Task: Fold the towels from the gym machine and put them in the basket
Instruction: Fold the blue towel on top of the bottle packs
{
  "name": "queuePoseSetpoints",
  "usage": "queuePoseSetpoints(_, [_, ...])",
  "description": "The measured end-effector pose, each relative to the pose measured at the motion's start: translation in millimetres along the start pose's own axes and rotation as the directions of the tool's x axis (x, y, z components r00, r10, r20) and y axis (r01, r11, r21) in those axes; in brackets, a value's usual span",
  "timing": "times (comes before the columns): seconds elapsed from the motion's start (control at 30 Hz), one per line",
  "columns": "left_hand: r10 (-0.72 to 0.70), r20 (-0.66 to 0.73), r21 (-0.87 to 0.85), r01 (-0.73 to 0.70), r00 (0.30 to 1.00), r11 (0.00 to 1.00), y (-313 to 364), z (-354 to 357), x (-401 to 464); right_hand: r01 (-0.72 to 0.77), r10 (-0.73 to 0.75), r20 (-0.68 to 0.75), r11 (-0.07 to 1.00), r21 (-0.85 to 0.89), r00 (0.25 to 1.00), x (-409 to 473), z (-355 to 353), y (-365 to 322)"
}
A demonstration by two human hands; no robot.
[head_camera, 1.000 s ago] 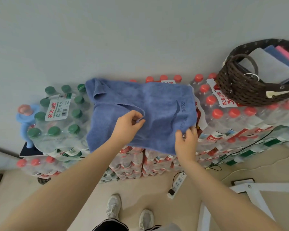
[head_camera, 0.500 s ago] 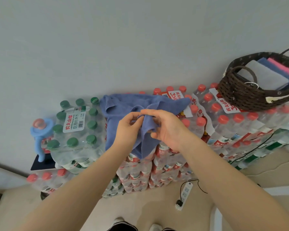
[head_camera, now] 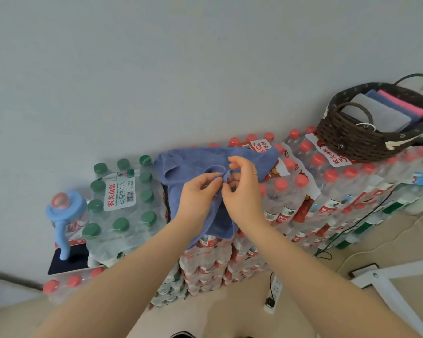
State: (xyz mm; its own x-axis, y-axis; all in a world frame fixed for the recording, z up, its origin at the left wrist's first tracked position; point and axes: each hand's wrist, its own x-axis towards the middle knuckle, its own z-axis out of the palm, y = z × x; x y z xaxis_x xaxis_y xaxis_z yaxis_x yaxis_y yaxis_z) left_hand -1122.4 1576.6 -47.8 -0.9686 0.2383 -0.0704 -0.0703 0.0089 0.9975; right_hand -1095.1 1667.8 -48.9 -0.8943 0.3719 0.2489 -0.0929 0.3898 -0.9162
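Both hands hold the blue towel: the left hand pinches a fold of cloth between thumb and curled fingers, the right hand has its fingertips tucked under a small bunched edge right beside it, so the two grips meet at one spot near the towel's middle. Head view only: the towel lies rumpled on top of the stacked packs of bottled water, its far edge along the wall side, its near part hanging over the front edge of the stack. The basket stands well apart at the right end of the stack, with folded towels already in it. Fold judged as just begun; corners not yet matched. Risks: the hanging part could drag the cloth off the front edge if either pinch loosens; the bottle caps give an uneven bed, so a crease may set crooked; edges gathered this close may fold skewed and fit the basket poorly.
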Motion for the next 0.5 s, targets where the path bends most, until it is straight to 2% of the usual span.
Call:
queuePoseSetpoints(0.17, [-0.142,0.005,-0.068,0.142,0.990,0.988,-7.6,-7.4,-0.9,-0.052,0.058,-0.102,0.997,0.062,0.993,-10.8,9.9,7.1])
queuePoseSetpoints(0.27, [-0.140,0.009,-0.057,0.140,0.990,0.988,-7.1,-9.8,-1.6,-0.035,0.033,-0.106,0.999,-0.020,0.994,-11.2,11.5,10.3])
queuePoseSetpoints(0.4, [-0.118,-0.023,-0.025,0.117,0.993,0.993,-8.9,-12.8,-2.7,0.052,-0.058,-0.025,0.976,-0.213,0.998,-12.0,14.1,11.5])
queuePoseSetpoints(0.5, [-0.114,-0.038,-0.090,0.110,0.993,0.990,-10.4,-10.5,-7.4,0.124,-0.148,-0.063,0.949,-0.289,0.987,-13.7,19.6,11.4])
